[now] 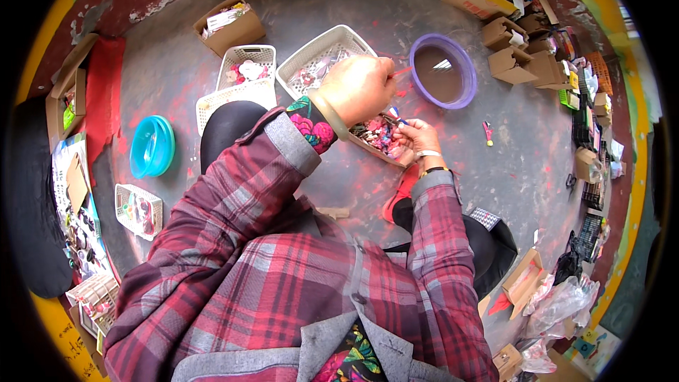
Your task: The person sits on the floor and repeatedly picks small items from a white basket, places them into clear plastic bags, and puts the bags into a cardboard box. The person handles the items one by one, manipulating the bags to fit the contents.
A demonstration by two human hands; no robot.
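The left hand (359,88) is raised over a white slotted basket (322,53), fingers closed around a thin pink stick (402,71) whose tip points toward the purple round bowl (443,71) just beyond it; the right hand (417,136) sits lower and nearer the body, fingertips pinched on a small blue and white piece (396,114) (too small to name) above a heap of colourful trinkets (378,133); a second white basket (245,71) lies left of the left hand, and a turquoise bowl (151,146) well apart on the floor (523,163).
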